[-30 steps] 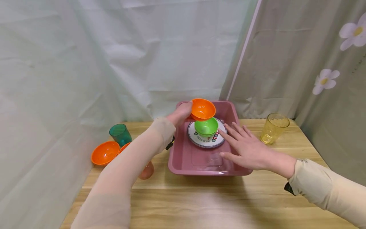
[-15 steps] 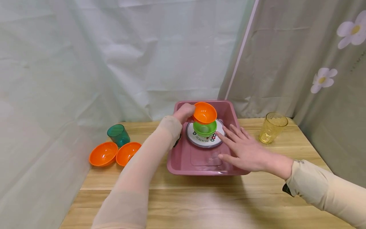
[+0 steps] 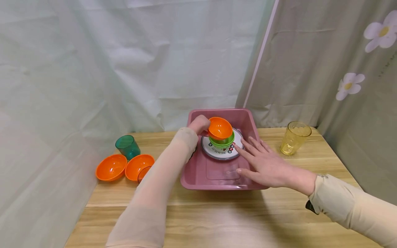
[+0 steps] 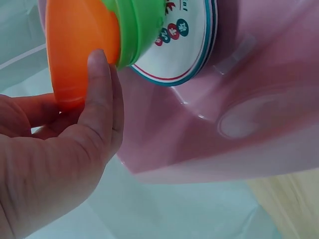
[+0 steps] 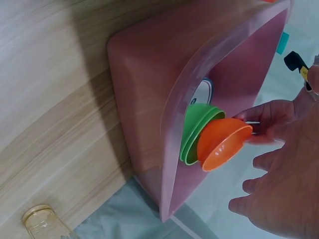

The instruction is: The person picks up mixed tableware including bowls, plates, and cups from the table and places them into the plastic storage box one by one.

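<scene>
My left hand [image 3: 200,124] pinches the rim of an orange bowl [image 3: 220,128], thumb and fingers on either side of its wall. That bowl sits tilted, its lower part in the top of the stacked green bowls [image 3: 227,142]. In the right wrist view, two green rims show under the orange bowl [image 5: 224,144]. Beneath the stack lies a white plate [image 3: 217,154] with a dark-lined edge and printed letters, inside the pink basin [image 3: 193,179]. Fingers spread, my right hand [image 3: 268,166] hovers over the basin's right side and holds nothing.
Two more orange bowls [image 3: 111,167] rest on the wooden table at left, beside a teal glass [image 3: 128,147]. A reddish see-through cup [image 3: 142,174] is partly hidden by my left arm. A yellow glass [image 3: 294,139] stands right of the basin. Curtains enclose the table.
My left hand has lowered the orange bowl onto the green bowls. The right hand stays nearly still. More of the second orange bowl at left shows as the left arm shifts right.
</scene>
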Motion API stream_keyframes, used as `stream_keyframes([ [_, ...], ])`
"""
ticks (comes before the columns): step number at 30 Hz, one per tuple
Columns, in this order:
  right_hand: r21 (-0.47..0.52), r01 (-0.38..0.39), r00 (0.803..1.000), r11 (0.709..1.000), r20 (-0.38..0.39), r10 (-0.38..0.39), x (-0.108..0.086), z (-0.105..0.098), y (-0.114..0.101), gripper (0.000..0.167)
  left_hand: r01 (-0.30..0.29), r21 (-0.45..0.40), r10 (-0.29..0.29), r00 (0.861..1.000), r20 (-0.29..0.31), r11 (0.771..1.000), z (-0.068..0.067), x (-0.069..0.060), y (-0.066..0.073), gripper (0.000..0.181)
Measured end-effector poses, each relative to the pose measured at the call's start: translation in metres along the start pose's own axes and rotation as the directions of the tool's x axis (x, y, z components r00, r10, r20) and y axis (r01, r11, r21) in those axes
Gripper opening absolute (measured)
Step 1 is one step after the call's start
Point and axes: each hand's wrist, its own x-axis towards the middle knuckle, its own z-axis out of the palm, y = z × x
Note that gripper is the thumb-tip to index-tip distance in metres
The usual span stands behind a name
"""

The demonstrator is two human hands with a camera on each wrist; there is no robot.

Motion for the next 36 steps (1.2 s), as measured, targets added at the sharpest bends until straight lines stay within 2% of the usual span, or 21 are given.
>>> stream_keyframes([
  [5,0.016,-0.002,1.0,1.0,-0.001,0.002,-0.001,0.001,0.0,0.083,-0.022,0.069,0.022,1.0,-0.01,0.997,0.002,-0.004,-0.001,0.026],
  [9,0.018,-0.001,1.0,1.0,-0.003,0.001,-0.001,0.002,0.0,0.083,-0.026,0.087,0.026,1.0,0.001,0.996,0.004,-0.002,-0.003,0.026],
  [14,0.027,-0.003,1.0,1.0,0.001,0.003,-0.002,0.003,0.001,0.084,-0.003,0.08,0.001,1.0,0.028,0.997,0.009,0.002,-0.004,0.03],
  [22,0.027,-0.007,1.0,1.0,-0.002,0.007,-0.002,0.004,0.001,0.083,0.034,0.129,-0.039,0.998,0.04,0.991,0.014,0.006,-0.004,0.035],
  [29,0.034,0.002,1.0,0.999,-0.011,-0.001,-0.001,0.005,0.001,0.082,0.081,0.158,-0.09,0.994,0.053,0.984,0.013,0.009,-0.007,0.031],
  [36,0.04,-0.009,1.0,0.999,-0.003,0.009,-0.001,0.005,0.0,0.082,0.061,0.234,-0.076,0.995,0.056,0.97,0.012,0.0,-0.012,0.027],
])
